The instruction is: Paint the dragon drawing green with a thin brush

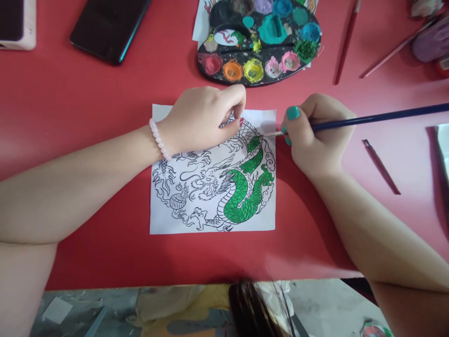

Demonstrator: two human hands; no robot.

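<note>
A white sheet with a line drawing of a dragon (206,187) lies on the red table, its body partly painted green at the right. My left hand (206,114), wearing a pink bead bracelet (159,140), rests on the sheet's upper part. Its fingers are curled in loosely, with nothing seen in them, and it covers some of the drawing. Beyond the sheet's right edge, my right hand (317,135) grips a blue-handled paintbrush (386,117) between thumb and fingers. The brush tip touches the green area at the dragon's upper right.
A black paint palette (224,82) with several colours sits above the sheet. Two phones, one black (108,30) and one pale-edged (28,23), lie upper left. More brushes, a dark red one (347,42) and a short one (382,168), and a purplish container (431,42) are at right.
</note>
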